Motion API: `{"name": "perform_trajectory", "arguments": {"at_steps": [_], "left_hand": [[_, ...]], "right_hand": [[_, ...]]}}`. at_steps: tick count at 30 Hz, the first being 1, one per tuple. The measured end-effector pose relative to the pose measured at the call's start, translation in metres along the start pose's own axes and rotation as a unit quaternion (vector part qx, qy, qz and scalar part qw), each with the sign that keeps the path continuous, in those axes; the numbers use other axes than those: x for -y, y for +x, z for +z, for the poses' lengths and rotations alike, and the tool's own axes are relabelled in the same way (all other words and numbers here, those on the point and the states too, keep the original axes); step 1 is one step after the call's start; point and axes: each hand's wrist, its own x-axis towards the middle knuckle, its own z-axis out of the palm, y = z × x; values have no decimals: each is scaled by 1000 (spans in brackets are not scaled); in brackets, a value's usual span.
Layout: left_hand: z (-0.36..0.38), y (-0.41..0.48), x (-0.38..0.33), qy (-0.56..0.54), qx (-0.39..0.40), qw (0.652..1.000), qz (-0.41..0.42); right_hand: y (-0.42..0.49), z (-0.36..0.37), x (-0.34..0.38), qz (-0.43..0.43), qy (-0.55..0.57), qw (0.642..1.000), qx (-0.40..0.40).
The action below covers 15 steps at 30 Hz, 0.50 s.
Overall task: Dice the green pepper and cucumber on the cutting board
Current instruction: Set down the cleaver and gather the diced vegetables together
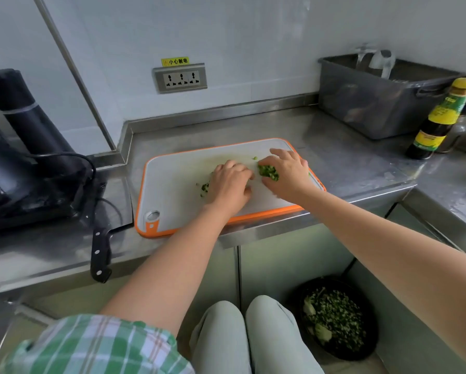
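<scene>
A stainless-steel counter [347,168] runs under both of a person's bare arms. To the far left of the left hand [230,184] stands a black appliance [24,147], cut off by the frame edge. Beyond the right hand [288,171] sits a grey tub [374,103], its contents blurred.

Both hands rest on a white cutting board [177,171] with an orange rim. Below the right arm, on the floor, a dark bin [370,314] holds chopped green scraps.

To the far right of the right hand is a dark sauce bottle [439,122] with a yellow cap, its label too blurred to read. Left of the left hand lies a black-handled knife [101,255], its blade hard to tell from the steel.

Beyond the hands, a triple wall socket [180,78] carries a yellow sticker [175,61] reading "小心触电".

The right hand's fingers and thumb curl round a diced green pile [268,172]; pepper or cucumber cannot be told. The left hand lies knuckles up, fingertips hidden, so its grip cannot be told, and loose green bits [204,188] lie at its left edge.
</scene>
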Motion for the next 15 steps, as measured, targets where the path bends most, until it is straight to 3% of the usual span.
{"name": "perform_trajectory", "arguments": {"at_steps": [5,9,12,15], "left_hand": [[16,11,0,56,-17,998,-13],[17,15,10,68,-51,996,-37],[17,13,11,48,-71,996,-27],[15,10,8,31,-90,995,-23]], "right_hand": [[1,17,-15,-75,-104,991,47],[5,16,-30,-74,-51,996,20],[6,7,-39,-120,-4,993,7],[-1,-1,-51,-171,-48,984,16]]}}
